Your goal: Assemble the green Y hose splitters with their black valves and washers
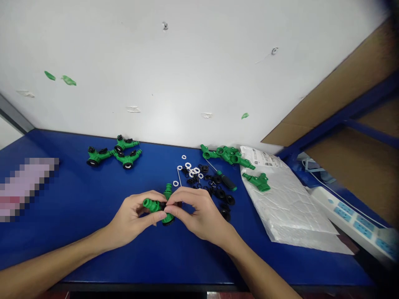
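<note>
A green Y-shaped hose splitter [152, 204] is held above the blue table, between both hands. My left hand [132, 218] is closed around its left side, with the thumb near its middle. My right hand [199, 211] pinches a small black part [163, 205] at the splitter's centre; fingertips cover most of it. A dark ring shows at the splitter's lower end. Just beyond my right hand lie loose white rings [188, 165], small black parts [204, 168] and black caps [230, 199]. A screwdriver [229, 182] with a black and green handle lies among them.
Several green splitters with black fittings [127, 160] rest at the back left. Bare green splitter bodies [229, 154] are piled at the back right, and another [258, 181] sits on a white padded bag [289, 203]. A power strip [355, 222] borders the right edge; a white wall [174, 74] stands behind.
</note>
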`<state>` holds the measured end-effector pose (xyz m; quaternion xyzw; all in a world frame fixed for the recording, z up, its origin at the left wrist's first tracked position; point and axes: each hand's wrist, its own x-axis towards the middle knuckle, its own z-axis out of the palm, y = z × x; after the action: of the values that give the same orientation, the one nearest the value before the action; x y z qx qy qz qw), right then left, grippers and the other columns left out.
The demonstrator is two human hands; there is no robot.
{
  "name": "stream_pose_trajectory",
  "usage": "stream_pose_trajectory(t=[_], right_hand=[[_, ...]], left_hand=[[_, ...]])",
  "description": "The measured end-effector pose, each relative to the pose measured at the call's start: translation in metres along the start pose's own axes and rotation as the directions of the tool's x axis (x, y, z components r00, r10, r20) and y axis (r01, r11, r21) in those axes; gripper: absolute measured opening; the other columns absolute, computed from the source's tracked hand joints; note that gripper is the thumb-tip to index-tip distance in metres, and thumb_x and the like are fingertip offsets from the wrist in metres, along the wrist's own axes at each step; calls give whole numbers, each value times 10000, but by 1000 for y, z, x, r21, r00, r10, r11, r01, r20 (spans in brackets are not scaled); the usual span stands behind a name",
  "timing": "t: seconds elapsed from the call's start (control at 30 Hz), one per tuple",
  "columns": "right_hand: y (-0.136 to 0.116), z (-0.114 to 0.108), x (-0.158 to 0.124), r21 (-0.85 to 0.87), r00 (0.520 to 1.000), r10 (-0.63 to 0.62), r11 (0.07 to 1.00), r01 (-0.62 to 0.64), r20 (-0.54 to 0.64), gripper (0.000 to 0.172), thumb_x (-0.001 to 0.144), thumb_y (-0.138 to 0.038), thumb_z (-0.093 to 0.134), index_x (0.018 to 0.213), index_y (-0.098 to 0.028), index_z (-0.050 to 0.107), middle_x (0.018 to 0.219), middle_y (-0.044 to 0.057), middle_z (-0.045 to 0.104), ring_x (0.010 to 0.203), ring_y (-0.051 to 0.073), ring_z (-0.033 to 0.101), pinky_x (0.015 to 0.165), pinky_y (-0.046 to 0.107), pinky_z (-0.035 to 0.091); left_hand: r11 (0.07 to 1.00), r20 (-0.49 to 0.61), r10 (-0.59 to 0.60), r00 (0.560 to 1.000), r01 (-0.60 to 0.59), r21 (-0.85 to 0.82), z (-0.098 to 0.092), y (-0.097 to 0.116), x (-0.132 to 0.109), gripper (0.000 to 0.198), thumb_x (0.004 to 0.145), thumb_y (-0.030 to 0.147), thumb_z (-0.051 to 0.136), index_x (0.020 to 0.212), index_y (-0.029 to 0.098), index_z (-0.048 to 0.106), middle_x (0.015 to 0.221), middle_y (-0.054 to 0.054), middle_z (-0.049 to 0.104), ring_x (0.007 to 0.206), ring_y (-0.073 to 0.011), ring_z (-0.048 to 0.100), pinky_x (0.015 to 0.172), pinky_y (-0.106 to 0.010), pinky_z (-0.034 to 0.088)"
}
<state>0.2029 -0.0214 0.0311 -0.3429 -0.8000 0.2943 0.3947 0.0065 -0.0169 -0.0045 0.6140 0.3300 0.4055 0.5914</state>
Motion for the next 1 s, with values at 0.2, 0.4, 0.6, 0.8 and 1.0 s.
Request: stream_pose_trajectory(t=[0.2,0.4,0.6,0.8,1.0], right_hand=[[0,-4,0,-8,1000,-21,1000,21,-9,164,893,-316,654,934,-165,703,769,49,693,661,134,621,646,252,529],[0,-7,0,-2,997,-71,997,71,15,129,923,-165,578,888,-166,702,821,66,717,707,136,647,654,249,524],[0,-2,-1,-121,999,-25,992,28,23,157,928,-209,559,810,-159,650,702,33,640,615,121,566,600,245,474],[0,-4,-1,-96,996,-74,992,80,56,101,921,-194,561,901,-165,655,778,52,675,686,139,613,644,252,503],[3,-3,-1,-163,997,-70,984,74,32,122,911,-241,608,856,-150,669,725,46,654,651,142,602,620,255,488]], left_hand=[[1000,3,4,1000,-4,18,-3,2,3,163,828,236,698,967,150,704,831,-40,665,603,-111,602,561,-234,551],[1000,-12,14,1000,-14,18,-3,3,0,168,809,222,708,952,136,694,856,-46,647,587,-103,589,547,-238,555],[997,16,34,999,-35,63,-2,5,2,165,819,238,695,944,131,696,857,-61,654,609,-115,587,551,-244,561],[996,39,48,998,-51,74,-3,1,2,167,838,246,680,972,147,690,894,-63,656,639,-122,601,571,-250,568],[994,47,58,997,-62,87,-5,1,0,158,853,248,667,981,157,690,931,-65,652,668,-125,613,585,-243,567]])
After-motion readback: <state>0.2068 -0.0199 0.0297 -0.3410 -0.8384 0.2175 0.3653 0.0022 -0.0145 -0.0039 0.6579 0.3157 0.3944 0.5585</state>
